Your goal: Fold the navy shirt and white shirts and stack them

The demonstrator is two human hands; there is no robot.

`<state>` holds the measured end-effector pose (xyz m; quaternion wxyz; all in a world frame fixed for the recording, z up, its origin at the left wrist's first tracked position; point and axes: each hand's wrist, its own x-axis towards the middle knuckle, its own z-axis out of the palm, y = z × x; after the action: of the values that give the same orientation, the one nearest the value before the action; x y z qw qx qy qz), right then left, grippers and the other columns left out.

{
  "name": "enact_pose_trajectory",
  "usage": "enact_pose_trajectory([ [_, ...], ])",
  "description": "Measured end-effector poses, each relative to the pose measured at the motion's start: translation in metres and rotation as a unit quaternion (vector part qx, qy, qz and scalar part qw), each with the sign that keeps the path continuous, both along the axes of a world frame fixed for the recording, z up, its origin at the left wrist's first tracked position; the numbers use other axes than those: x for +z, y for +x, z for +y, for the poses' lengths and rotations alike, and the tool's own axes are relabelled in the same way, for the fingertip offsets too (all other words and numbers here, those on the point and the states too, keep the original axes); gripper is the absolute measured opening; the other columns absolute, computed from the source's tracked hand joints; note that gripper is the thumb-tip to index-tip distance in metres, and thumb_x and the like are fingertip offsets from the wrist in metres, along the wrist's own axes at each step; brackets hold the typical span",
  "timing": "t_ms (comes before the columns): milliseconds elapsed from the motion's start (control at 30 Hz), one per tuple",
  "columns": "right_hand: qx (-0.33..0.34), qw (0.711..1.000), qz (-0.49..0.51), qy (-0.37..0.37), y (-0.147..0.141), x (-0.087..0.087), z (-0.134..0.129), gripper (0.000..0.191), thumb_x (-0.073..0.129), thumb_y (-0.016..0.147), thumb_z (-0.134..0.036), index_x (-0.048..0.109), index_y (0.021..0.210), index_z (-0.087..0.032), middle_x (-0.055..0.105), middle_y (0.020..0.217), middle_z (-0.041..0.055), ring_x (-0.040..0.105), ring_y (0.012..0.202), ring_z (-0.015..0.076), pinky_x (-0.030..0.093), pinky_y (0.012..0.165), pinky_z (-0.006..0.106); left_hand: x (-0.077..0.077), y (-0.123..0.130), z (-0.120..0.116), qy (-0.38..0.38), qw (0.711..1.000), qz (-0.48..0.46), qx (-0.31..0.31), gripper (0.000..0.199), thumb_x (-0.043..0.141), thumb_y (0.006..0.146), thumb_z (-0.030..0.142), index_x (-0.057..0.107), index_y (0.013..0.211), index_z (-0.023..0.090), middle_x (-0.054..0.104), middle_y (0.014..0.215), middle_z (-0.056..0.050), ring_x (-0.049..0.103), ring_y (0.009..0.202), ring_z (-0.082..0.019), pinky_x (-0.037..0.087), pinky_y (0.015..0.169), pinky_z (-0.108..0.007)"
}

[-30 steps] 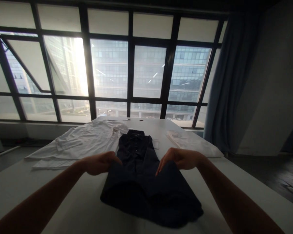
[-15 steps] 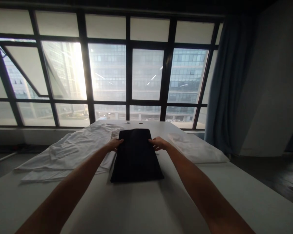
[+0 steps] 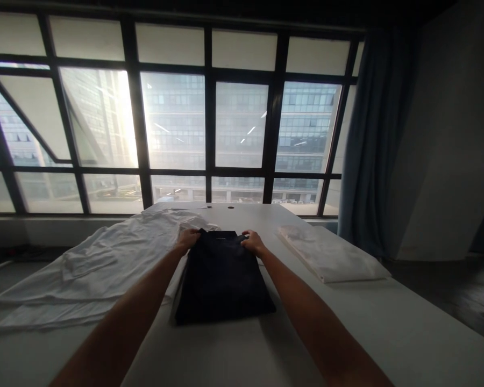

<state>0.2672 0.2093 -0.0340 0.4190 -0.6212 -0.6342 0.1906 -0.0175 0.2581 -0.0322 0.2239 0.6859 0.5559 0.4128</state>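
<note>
A dark folded shirt (image 3: pixel 226 279) lies on the white table in front of me, its neckline at the far end. My left hand (image 3: pixel 189 237) pinches the far left corner of the shirt, beside the neckline. At the far right corner, my right hand (image 3: pixel 253 242) has fingers and thumb closed on the fabric. Close to my left hand, a white garment (image 3: pixel 116 258) is spread out and wrinkled. To the right lies a folded white garment (image 3: pixel 334 252), apart from my right hand.
The white table (image 3: pixel 226 355) stretches toward large framed windows (image 3: pixel 242 123). One window pane at the left is tilted outward. A blue curtain (image 3: pixel 371 150) hangs at the right beside a pale wall.
The dark shirt now rests lower and nearer, and its neckline has come into view at the far end. Both hands have shifted to its far corners. My view has tilted slightly.
</note>
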Motion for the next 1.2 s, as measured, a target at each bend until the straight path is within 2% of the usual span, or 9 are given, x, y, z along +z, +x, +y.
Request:
enact_pose_trajectory([
  [100, 0.023, 0.993, 0.056, 0.102, 0.004, 0.006, 0.004, 0.040, 0.058, 0.076, -0.011, 0.060, 0.116, -0.015, 0.068, 0.107, 0.0082, 0.066, 0.094, 0.0185, 0.054, 0.079, 0.026, 0.009, 0.007, 0.012, 0.011, 0.975, -0.220, -0.042, 0.036, 0.062, 0.080, 0.030, 0.066, 0.112, 0.012, 0.074, 0.096, -0.009, 0.070, 0.083, -0.019, 0.057, 0.076, -0.029],
  [167, -0.007, 0.990, 0.039, 0.134, 0.007, 0.007, 0.007, 0.038, 0.057, 0.078, -0.013, 0.060, 0.116, -0.015, 0.068, 0.111, 0.0084, 0.065, 0.099, 0.0190, 0.053, 0.084, 0.027, 0.012, 0.010, 0.018, 0.012, 0.962, -0.269, -0.036, 0.036, 0.062, 0.080, 0.029, 0.067, 0.112, 0.012, 0.074, 0.096, -0.008, 0.070, 0.083, -0.019, 0.056, 0.078, -0.030],
  [300, -0.067, 0.992, -0.093, 0.043, 0.007, -0.005, 0.008, 0.039, 0.060, 0.081, -0.015, 0.062, 0.120, -0.014, 0.068, 0.113, 0.0094, 0.064, 0.105, 0.0208, 0.047, 0.095, 0.028, 0.001, 0.009, 0.019, -0.002, 0.996, -0.073, 0.052, 0.028, 0.064, 0.077, 0.021, 0.071, 0.103, 0.014, 0.075, 0.091, -0.008, 0.070, 0.088, -0.023, 0.055, 0.080, -0.031],
  [433, -0.068, 0.974, -0.215, 0.006, 0.000, -0.012, -0.006, 0.040, 0.060, 0.089, -0.026, 0.060, 0.128, -0.015, 0.062, 0.126, 0.0126, 0.058, 0.116, 0.0241, 0.043, 0.099, 0.030, -0.010, 0.005, 0.002, 0.020, 0.991, 0.108, 0.070, 0.034, 0.060, 0.081, 0.017, 0.067, 0.114, 0.011, 0.072, 0.109, -0.014, 0.067, 0.105, -0.026, 0.050, 0.093, -0.032],
  [567, -0.080, 0.956, -0.283, -0.002, -0.004, -0.003, -0.035, 0.042, 0.055, 0.094, -0.038, 0.060, 0.130, -0.016, 0.057, 0.132, 0.0149, 0.055, 0.118, 0.0286, 0.042, 0.099, 0.037, -0.005, 0.009, -0.038, 0.059, 0.975, 0.199, 0.073, 0.041, 0.055, 0.090, 0.026, 0.059, 0.128, 0.011, 0.062, 0.129, -0.018, 0.057, 0.123, -0.029, 0.042, 0.104, -0.039],
  [700, -0.019, 0.956, -0.291, -0.022, -0.004, 0.003, -0.073, 0.047, 0.053, 0.096, -0.044, 0.059, 0.131, -0.012, 0.057, 0.130, 0.0168, 0.055, 0.119, 0.0280, 0.041, 0.101, 0.033, -0.004, 0.016, -0.105, 0.102, 0.951, 0.281, -0.078, 0.048, 0.045, 0.095, 0.044, 0.058, 0.132, 0.016, 0.054, 0.142, -0.013, 0.046, 0.135, -0.027, 0.033, 0.113, -0.040],
  [833, 0.014, 0.954, -0.298, -0.034, -0.006, -0.003, -0.112, 0.050, 0.052, 0.097, -0.045, 0.058, 0.131, -0.009, 0.057, 0.131, 0.0187, 0.055, 0.120, 0.0280, 0.040, 0.102, 0.032, -0.022, 0.017, -0.172, 0.046, 0.922, 0.332, -0.191, 0.062, 0.033, 0.097, 0.058, 0.046, 0.145, 0.020, 0.037, 0.155, -0.010, 0.032, 0.144, -0.025, 0.024, 0.117, -0.041],
  [1067, 0.013, 0.954, -0.297, -0.023, -0.011, -0.015, -0.159, 0.046, 0.046, 0.100, -0.044, 0.058, 0.131, -0.012, 0.059, 0.130, 0.0165, 0.055, 0.121, 0.0283, 0.041, 0.103, 0.035, -0.042, 0.019, -0.221, 0.037, 0.924, 0.356, -0.135, 0.064, 0.028, 0.098, 0.055, 0.035, 0.151, 0.019, 0.022, 0.161, -0.010, 0.013, 0.150, -0.026, 0.015, 0.119, -0.047],
  [1200, -0.002, 0.966, -0.251, -0.057, -0.006, -0.004, -0.169, 0.052, 0.061, 0.092, -0.041, 0.054, 0.133, -0.008, 0.063, 0.123, 0.0186, 0.058, 0.117, 0.0305, 0.046, 0.099, 0.036, -0.032, 0.006, -0.224, 0.040, 0.942, 0.327, -0.061, 0.065, 0.036, 0.096, 0.056, 0.042, 0.146, 0.015, 0.031, 0.157, -0.015, 0.027, 0.145, -0.030, 0.028, 0.114, -0.044],
])
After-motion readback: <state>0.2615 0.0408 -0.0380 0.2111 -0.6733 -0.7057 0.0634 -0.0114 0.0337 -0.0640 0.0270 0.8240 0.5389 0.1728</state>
